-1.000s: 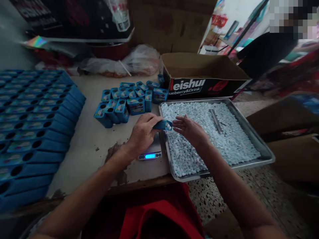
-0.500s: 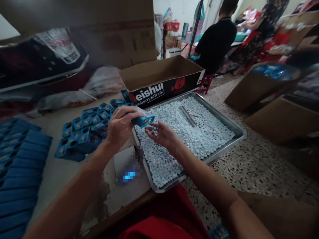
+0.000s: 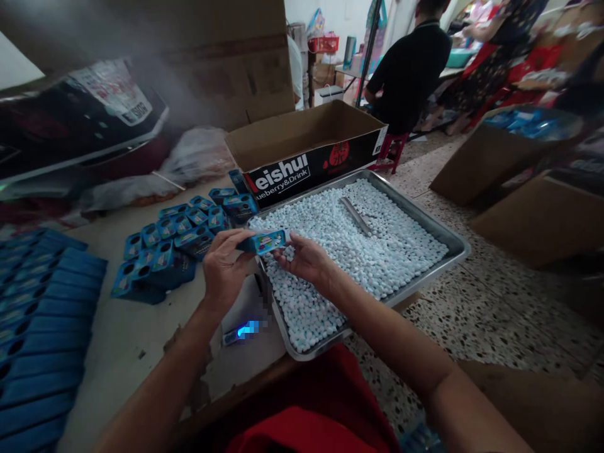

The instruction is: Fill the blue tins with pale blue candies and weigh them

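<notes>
My left hand (image 3: 225,267) grips a small blue tin (image 3: 263,241) and holds it level above the near left corner of a metal tray (image 3: 453,238). My right hand (image 3: 304,258) touches the tin's right end with its fingers curled under it. The tray is heaped with small pale blue-white candies (image 3: 377,245). A small digital scale (image 3: 243,314) with a lit blue display sits on the table just below my left hand.
A cluster of open blue tins (image 3: 177,242) stands left of the tray, with rows of more blue tins (image 3: 42,314) at far left. An open cardboard box (image 3: 306,148) sits behind the tray, a metal scoop (image 3: 356,216) lies on the candies. People sit at back right.
The view swung right and settled. The tin turned from tilted to level, and my right hand came from open-palmed beneath it to touching its right end.
</notes>
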Tool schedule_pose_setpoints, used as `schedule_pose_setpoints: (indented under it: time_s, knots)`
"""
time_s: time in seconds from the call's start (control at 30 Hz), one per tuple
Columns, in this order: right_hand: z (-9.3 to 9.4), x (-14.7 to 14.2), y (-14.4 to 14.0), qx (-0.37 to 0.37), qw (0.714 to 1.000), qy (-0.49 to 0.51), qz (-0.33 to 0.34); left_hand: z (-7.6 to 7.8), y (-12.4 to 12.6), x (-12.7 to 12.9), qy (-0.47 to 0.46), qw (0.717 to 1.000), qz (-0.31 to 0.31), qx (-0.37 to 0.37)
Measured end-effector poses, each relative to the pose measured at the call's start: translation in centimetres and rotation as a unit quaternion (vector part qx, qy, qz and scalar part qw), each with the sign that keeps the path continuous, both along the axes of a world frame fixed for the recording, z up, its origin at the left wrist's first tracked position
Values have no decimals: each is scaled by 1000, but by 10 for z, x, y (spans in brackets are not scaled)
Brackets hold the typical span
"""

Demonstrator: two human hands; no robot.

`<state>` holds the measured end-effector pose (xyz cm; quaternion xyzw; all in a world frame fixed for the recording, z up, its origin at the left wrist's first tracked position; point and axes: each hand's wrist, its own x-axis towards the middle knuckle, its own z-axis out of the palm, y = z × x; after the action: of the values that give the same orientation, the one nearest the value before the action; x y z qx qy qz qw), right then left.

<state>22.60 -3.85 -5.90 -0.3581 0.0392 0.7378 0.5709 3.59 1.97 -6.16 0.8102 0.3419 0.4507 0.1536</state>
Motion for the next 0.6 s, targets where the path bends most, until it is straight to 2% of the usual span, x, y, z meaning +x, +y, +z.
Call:
schedule_pose_setpoints:
  time_s: [0.07,0.17,0.23,0.37,0.5,0.6]
  knots:
    - [-2,0,-1,5,1000,-2,25,-8,-11,-15,-69,989,46,-126]
    - [-6,2,-3,34,998,-17,49,-18,-35,-43,-185,934,63,-300]
    - [-9,3,-3,58,996,-42,52,-23,-53,-61,-227,900,69,-365]
    - [-14,4,-3,100,985,-135,33,-30,-81,-85,-242,878,95,-402]
    - [-17,4,-2,137,971,-193,31,-33,-93,-94,-181,879,102,-429]
    - [-15,6,0,115,970,-214,8,-35,-92,-100,-182,888,82,-413]
